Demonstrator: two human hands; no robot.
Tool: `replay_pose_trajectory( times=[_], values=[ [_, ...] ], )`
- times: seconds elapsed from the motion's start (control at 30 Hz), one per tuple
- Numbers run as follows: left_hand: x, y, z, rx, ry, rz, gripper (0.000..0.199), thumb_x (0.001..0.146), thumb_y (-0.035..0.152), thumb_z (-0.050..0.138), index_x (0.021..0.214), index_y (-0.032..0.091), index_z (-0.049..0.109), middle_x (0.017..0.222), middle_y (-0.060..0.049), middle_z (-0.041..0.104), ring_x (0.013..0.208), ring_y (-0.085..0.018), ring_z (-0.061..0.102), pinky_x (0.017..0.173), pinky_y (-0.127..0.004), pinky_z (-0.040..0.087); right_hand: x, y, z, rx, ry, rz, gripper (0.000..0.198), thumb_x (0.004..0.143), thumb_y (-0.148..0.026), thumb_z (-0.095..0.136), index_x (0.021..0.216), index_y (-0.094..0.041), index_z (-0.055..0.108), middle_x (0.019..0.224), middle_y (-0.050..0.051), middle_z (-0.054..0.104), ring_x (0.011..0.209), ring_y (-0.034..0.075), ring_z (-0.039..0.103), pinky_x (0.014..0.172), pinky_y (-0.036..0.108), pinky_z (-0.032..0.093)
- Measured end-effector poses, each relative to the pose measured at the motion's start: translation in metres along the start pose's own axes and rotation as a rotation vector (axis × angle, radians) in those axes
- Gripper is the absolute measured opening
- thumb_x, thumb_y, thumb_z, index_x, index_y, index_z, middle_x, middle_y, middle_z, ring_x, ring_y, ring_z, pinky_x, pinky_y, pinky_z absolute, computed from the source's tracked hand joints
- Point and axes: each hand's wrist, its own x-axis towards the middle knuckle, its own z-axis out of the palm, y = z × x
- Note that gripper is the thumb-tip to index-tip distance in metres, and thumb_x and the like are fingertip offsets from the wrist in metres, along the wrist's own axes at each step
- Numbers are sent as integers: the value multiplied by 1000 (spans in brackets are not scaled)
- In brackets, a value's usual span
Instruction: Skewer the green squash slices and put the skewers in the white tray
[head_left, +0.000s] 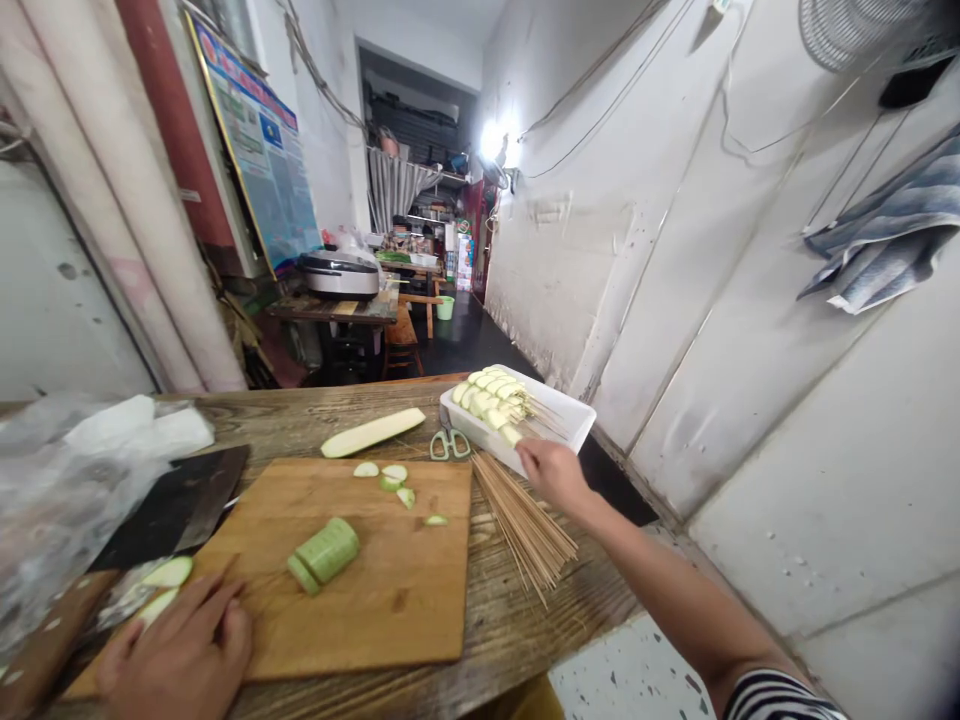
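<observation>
My right hand point(553, 472) is closed at the near edge of a white plastic tray point(577, 412), its fingers pinched at the end of a skewer of zucchini slices point(510, 434). More skewered zucchini slices point(484, 388) lie inside, sticks pointing right. My left hand point(180, 640) lies on the left part of the wooden cutting board point(360, 630), fingers stretched out, beside cut zucchini pieces point(169, 572). A sliced green zucchini chunk point(326, 555) sits mid-board, with several small offcuts point(394, 475) behind it.
A bundle of bamboo skewers point(521, 520) lies right of the board. Green-handled scissors point(448, 445) and a long zucchini half point(373, 432) are behind it. At left are a cleaver point(214, 500) and plastic bags point(67, 490). A wall point(750, 400) runs along the right.
</observation>
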Motion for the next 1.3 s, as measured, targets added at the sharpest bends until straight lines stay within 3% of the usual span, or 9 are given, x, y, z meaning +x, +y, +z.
replay_pose_trajectory(
  times=[0.1, 0.23, 0.47, 0.8, 1.07, 1.17, 1.23, 1.3],
  values=[
    [2, 9, -2, 95, 94, 18, 31, 74, 32, 41, 99, 33, 60, 103, -4, 68, 101, -30, 60, 94, -50, 35, -12, -39, 31, 5, -117, -103, 23, 90, -23, 46, 82, -17, 67, 80, 5, 71, 73, 17, 63, 64, 21, 38],
    [4, 12, -3, 193, 42, 50, 24, 77, 26, 43, 84, 18, 64, 100, -15, 69, 99, -28, 62, 96, -46, 33, -14, -63, 60, -18, -216, -133, 24, 91, -21, 45, 85, -13, 67, 82, 9, 70, 73, 18, 63, 64, 24, 40],
    [1, 7, 0, 213, 55, 62, 24, 78, 25, 44, 87, 17, 64, 103, -15, 68, 100, -26, 61, 98, -45, 31, 10, -72, 79, -123, -347, -22, 21, 92, -31, 53, 103, -13, 60, 99, 5, 64, 83, 16, 63, 74, 35, 52],
    [2, 7, -1, 213, 56, 71, 21, 78, 25, 43, 86, 19, 62, 101, -14, 69, 99, -25, 62, 97, -45, 33, 17, -71, 90, -86, -420, 34, 25, 91, -29, 55, 111, -14, 57, 110, 8, 60, 93, 19, 61, 80, 39, 51],
    [4, 12, -3, 150, 35, -5, 25, 79, 23, 45, 93, 16, 65, 103, -14, 68, 103, -27, 60, 101, -47, 28, 26, -54, 89, 246, -375, 95, 25, 91, -29, 55, 112, -15, 57, 109, 7, 60, 90, 18, 62, 77, 38, 52],
    [4, 20, -8, 126, -17, 23, 32, 84, 26, 42, 109, 14, 59, 110, -15, 65, 109, -26, 57, 102, -45, 29, 20, -52, 81, 480, -301, 135, 22, 92, -32, 53, 96, -12, 61, 88, 2, 63, 73, 14, 62, 65, 30, 51],
    [4, 29, -11, 96, -74, 47, 40, 85, 33, 43, 119, 14, 52, 118, -16, 61, 114, -26, 53, 100, -43, 32, 5, -52, 74, 653, -231, 166, 30, 93, -33, 46, 81, -12, 63, 65, -1, 58, 58, 12, 55, 54, 24, 45],
    [7, 43, -11, 78, -134, 72, 51, 83, 42, 47, 126, 15, 45, 125, -16, 56, 119, -27, 48, 101, -43, 32, -19, -55, 66, 829, -154, 210, 34, 92, -38, 41, 82, -13, 62, 55, -4, 49, 49, 10, 47, 46, 20, 38]
  ],
)
